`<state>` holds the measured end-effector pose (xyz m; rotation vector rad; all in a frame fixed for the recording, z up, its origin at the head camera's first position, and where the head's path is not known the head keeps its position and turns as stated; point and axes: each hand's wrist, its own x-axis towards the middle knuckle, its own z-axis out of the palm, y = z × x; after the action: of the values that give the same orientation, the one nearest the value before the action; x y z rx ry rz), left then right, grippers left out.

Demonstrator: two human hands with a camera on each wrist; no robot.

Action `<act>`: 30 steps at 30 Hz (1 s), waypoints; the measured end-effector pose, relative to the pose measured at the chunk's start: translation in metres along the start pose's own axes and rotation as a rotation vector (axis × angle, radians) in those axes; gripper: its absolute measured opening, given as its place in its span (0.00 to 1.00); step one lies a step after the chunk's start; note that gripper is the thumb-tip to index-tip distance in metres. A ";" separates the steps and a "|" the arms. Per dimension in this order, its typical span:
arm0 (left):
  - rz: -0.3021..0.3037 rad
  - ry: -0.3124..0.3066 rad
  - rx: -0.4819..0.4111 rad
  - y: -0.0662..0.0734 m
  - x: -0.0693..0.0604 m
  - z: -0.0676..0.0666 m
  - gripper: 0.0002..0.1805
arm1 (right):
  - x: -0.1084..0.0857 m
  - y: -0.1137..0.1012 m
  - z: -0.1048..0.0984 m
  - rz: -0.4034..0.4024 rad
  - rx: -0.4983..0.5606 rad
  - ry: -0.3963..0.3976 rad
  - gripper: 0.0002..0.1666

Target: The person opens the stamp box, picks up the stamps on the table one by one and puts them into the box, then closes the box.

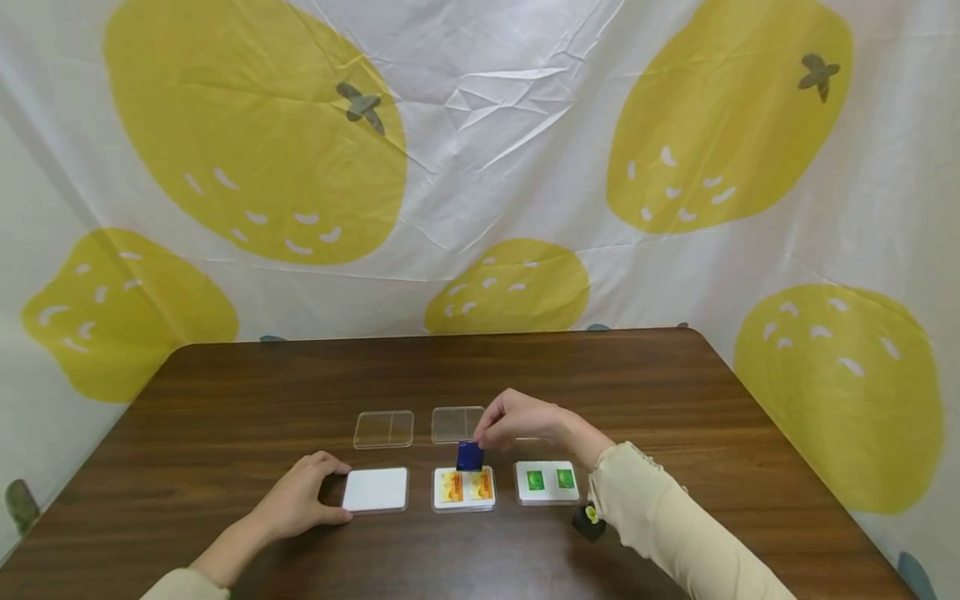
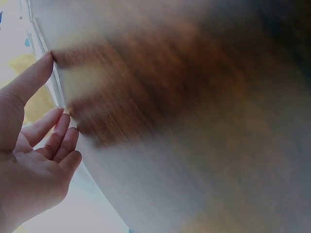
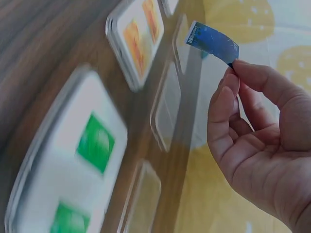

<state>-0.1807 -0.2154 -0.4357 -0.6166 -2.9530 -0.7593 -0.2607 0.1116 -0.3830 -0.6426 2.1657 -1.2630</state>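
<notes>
My left hand [image 1: 303, 500] holds the left end of a flat clear case with a white face [image 1: 376, 489], thumb at the near corner and forefinger at the far one. In the left wrist view, those fingertips touch the case's thin edge. My right hand [image 1: 517, 419] pinches a small, thin blue printed square [image 1: 470, 456] by one edge. It bends slightly in the right wrist view [image 3: 214, 41]. Just beneath it on the table lies a white-faced case with two orange pictures [image 1: 466, 487]. To the right is a similar case with two green squares [image 1: 547, 481].
Behind the cases lie clear plastic lids [image 1: 383, 429], one partly covered by my right hand and forearm. A small black object with a yellow-and-white flower [image 1: 589, 520] shows at my right sleeve. A lemon-print cloth [image 1: 502, 192] hangs behind the brown wooden table [image 1: 262, 383].
</notes>
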 end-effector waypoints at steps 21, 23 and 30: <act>0.011 0.014 0.007 -0.001 0.002 0.002 0.29 | 0.050 -0.014 0.066 0.012 0.083 0.008 0.08; 0.011 0.019 0.009 -0.002 0.002 0.002 0.28 | 0.054 -0.015 0.070 0.022 0.093 0.000 0.08; 0.007 0.016 0.000 -0.002 0.001 0.001 0.28 | 0.063 -0.015 0.084 0.052 0.101 0.039 0.08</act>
<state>-0.1826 -0.2163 -0.4380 -0.6183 -2.9351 -0.7602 -0.2489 0.0119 -0.4177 -0.5204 2.1203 -1.3583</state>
